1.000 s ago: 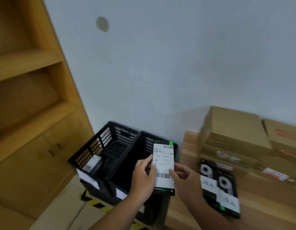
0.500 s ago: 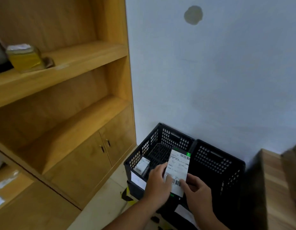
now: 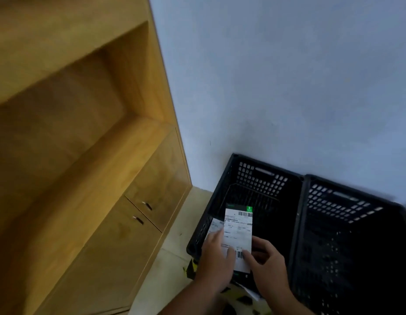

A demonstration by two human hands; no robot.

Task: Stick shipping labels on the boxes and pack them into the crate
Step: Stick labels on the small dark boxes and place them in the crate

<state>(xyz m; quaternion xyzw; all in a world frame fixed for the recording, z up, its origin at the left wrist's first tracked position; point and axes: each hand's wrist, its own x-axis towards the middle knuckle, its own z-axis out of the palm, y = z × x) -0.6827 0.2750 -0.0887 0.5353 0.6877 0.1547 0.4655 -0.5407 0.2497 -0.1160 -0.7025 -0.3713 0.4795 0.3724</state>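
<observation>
Small flat dark box with a white shipping label stuck on its face, held upright over the near edge of the left black crate. Left hand grasps its left edge, thumb on the label. Right hand fingers pinch the lower right edge. Another labelled box sits inside the crate, by the left wall. Box looks light and stiff, label face slick. Best held by the side edges and lowered in flat. Second crate is just beside, on the right.
</observation>
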